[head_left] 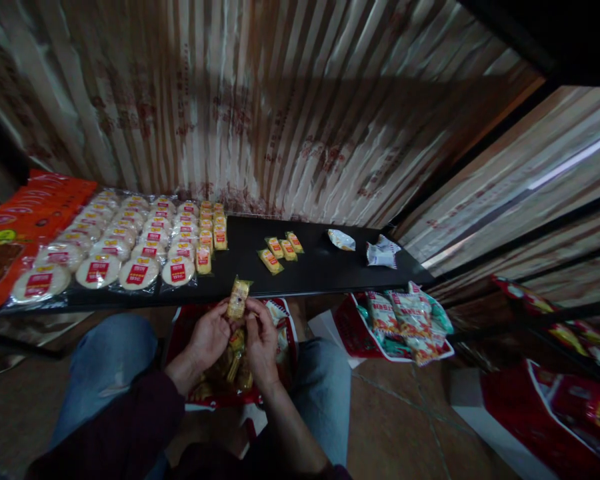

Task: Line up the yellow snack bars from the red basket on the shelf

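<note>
The packet stands nearly upright between the fingers of both hands, its upper end rising clear of the fingertips. The left hand pinches its left edge and the right hand pinches its right edge, both low down; how hard they press I cannot tell. It looks light, with a fairly stiff filling that would probably crumble if squeezed, inside a thin, glossy film likely to be a little slippery. The long sides seem the best place to take hold, with a gentle pinch; the crimped ends would likely bend and give poor support.

Just below the fingers, more packets in yellow film lie loose in a red basket between the knees. Just beyond the fingertips runs the near edge of a black shelf. On it, ahead and to the right of the fingers, lie four small packets; ahead and to the left stretch rows of similar ones, then round crackers, and farthest left an orange bag. Well right of the fingers are two white wrappers and, lower, a second basket holding bags.
</note>
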`<state>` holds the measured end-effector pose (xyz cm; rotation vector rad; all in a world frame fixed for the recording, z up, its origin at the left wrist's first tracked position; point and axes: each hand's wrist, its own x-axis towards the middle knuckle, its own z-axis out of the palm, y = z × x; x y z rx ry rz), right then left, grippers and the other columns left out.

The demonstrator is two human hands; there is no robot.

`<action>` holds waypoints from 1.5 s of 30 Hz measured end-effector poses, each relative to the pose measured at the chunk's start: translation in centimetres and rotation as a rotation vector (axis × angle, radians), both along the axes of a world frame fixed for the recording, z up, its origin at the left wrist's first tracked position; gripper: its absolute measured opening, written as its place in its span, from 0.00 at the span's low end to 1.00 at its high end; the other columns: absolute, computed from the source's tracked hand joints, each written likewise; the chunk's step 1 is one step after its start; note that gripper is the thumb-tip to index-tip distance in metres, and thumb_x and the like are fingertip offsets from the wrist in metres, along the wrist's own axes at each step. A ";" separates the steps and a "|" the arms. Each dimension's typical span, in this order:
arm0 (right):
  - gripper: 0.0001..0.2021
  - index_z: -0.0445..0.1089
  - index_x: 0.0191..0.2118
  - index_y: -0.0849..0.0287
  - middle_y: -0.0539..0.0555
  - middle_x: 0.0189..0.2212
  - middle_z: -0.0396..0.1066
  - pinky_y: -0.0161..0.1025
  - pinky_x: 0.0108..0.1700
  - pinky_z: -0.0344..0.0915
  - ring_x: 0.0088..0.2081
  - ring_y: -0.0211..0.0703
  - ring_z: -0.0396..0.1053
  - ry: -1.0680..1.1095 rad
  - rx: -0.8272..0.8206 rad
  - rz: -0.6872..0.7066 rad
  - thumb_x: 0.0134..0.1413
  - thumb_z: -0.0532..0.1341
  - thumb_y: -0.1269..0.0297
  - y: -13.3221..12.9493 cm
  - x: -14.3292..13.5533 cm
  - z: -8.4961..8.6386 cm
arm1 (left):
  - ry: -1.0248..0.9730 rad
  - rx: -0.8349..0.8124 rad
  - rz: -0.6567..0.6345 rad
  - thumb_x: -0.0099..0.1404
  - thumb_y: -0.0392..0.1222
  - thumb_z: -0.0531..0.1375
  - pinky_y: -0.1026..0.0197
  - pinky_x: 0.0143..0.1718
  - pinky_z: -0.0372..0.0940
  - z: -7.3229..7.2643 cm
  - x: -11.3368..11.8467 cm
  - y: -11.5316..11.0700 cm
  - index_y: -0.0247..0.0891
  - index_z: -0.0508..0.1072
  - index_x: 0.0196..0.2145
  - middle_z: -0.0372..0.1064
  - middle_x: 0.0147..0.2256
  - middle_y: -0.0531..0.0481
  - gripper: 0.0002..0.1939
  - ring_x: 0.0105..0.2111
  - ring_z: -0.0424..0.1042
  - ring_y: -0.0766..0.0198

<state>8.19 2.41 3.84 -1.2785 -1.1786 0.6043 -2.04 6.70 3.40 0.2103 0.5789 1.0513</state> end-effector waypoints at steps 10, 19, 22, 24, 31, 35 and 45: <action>0.14 0.72 0.46 0.55 0.56 0.47 0.72 0.45 0.53 0.63 0.49 0.44 0.68 -0.125 -0.033 -0.018 0.59 0.53 0.64 0.3 1.0 0.3 | 0.006 0.045 -0.079 0.57 0.31 0.59 0.64 0.38 0.68 0.3 0.3 0.0 0.35 0.71 0.39 0.74 0.39 0.47 0.10 0.36 0.74 0.64; 0.15 0.71 0.48 0.57 0.59 0.48 0.71 0.49 0.55 0.62 0.51 0.48 0.66 -0.325 -0.036 -0.088 0.56 0.57 0.61 1.6 1.2 0.6 | 0.339 0.175 0.076 0.50 0.41 0.66 0.65 0.36 0.63 1.6 0.9 0.9 0.38 0.69 0.38 0.72 0.34 0.52 0.17 0.34 0.71 0.66; 0.16 0.70 0.49 0.56 0.59 0.48 0.71 0.48 0.53 0.64 0.50 0.48 0.67 -0.304 -0.021 -0.053 0.55 0.59 0.61 2.0 1.0 0.8 | 0.486 0.262 0.172 0.49 0.42 0.67 0.64 0.38 0.62 1.6 1.2 1.5 0.38 0.69 0.35 0.70 0.33 0.54 0.16 0.35 0.69 0.66; 0.15 0.70 0.49 0.55 0.58 0.47 0.71 0.46 0.52 0.65 0.49 0.47 0.68 -0.273 -0.024 -0.011 0.55 0.59 0.62 2.4 0.8 1.1 | 0.565 0.317 0.208 0.49 0.43 0.66 0.63 0.39 0.62 1.7 1.3 1.9 0.39 0.68 0.34 0.70 0.33 0.53 0.15 0.36 0.69 0.64; 0.17 0.67 0.50 0.57 0.56 0.45 0.72 0.42 0.50 0.66 0.46 0.45 0.70 -0.110 -0.066 0.084 0.53 0.58 0.67 4.5 0.5 1.5 | 0.770 0.459 0.267 0.59 0.44 0.58 0.61 0.43 0.61 2.3 1.2 2.7 0.40 0.69 0.36 0.69 0.36 0.51 0.08 0.39 0.67 0.62; 0.20 0.64 0.53 0.58 0.57 0.48 0.71 0.43 0.52 0.66 0.49 0.45 0.70 0.073 -0.069 0.141 0.54 0.58 0.66 5.7 0.4 1.3 | 0.891 0.531 0.312 0.59 0.41 0.56 0.59 0.46 0.60 2.3 1.2 3.5 0.40 0.71 0.36 0.69 0.37 0.49 0.07 0.40 0.67 0.60; 0.13 0.68 0.43 0.58 0.55 0.38 0.75 0.42 0.47 0.69 0.40 0.43 0.73 0.125 -0.098 0.078 0.52 0.60 0.60 9.7 0.7 0.0 | 1.048 0.624 0.354 0.58 0.39 0.57 0.52 0.54 0.56 1.9 1.3 5.8 0.42 0.71 0.38 0.69 0.41 0.47 0.09 0.46 0.66 0.55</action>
